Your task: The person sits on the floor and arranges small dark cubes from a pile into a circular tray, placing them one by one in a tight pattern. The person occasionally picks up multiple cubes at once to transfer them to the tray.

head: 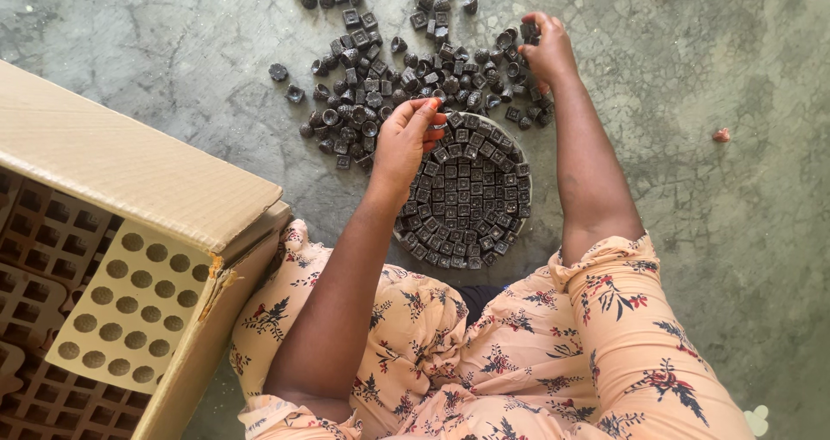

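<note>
While left hand pinches a cup | right hand grips cups | round tray, cups mouth-up

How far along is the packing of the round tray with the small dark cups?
Mostly done: the round tray is packed with rows of square cups across nearly its whole face. In hand: the left hand sets a piece at the tray's upper left edge, while the right hand picks from the loose pile. Left: dozens of loose cups on the floor.
</note>
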